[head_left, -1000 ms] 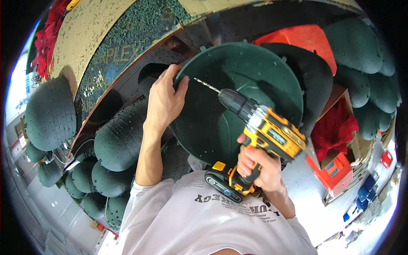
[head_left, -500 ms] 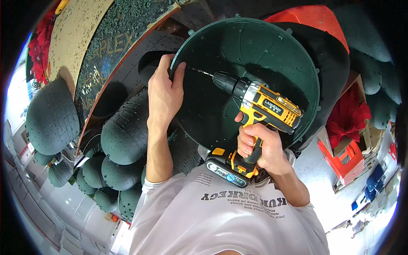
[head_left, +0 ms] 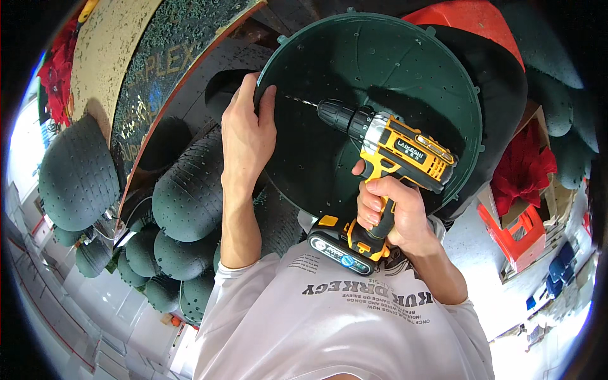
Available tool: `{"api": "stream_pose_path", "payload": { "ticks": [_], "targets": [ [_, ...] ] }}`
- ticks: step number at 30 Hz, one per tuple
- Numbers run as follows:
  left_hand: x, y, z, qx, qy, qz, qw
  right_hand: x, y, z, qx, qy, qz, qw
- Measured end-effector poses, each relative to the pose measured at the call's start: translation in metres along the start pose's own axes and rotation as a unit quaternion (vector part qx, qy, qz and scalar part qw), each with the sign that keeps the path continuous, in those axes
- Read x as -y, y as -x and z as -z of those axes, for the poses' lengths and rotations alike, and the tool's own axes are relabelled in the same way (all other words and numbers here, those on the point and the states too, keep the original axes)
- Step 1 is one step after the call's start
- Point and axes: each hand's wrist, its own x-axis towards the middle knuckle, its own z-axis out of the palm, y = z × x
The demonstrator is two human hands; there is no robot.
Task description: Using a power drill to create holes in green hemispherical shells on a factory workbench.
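Drill (head_left: 405,152) points into a dark green bowl (head_left: 316,57)

The smooth, round, faintly ribbed bowl, with small knobs along its rim, sits before the person's torso. The left hand (head_left: 248,130) pinches its rim between thumb and fingers; the right hand (head_left: 398,206) wraps the yellow-and-black drill's grip. The spiral metal bit (head_left: 301,100) aims at the wall near the left thumb; contact cannot be told. Lettering marks the drill's label and the white shirt (head_left: 342,329).

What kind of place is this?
Probably a workshop or small factory floor. Signs: the yellow-and-black cordless drill in the right hand, the stacked dark green, plastic-looking rounded shells, and the dark green shavings strewn over a flat board.
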Motion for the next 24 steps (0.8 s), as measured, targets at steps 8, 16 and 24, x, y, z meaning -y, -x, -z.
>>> {"api": "stream_pose_path", "payload": {
  "ticks": [8,16,24],
  "targets": [
    [-0.001,0.000,0.000,-0.006,-0.010,-0.003,1.000,-0.001,-0.001,-0.002,-0.006,0.014,0.001,1.000],
    [0.000,0.004,-0.005,-0.016,-0.021,-0.023,0.999,0.000,-0.003,-0.004,-0.034,0.010,-0.008,0.999],
    [-0.011,0.011,-0.011,-0.021,0.028,-0.023,0.999,-0.005,-0.022,-0.019,-0.020,-0.019,-0.016,0.999]
  ]
}}
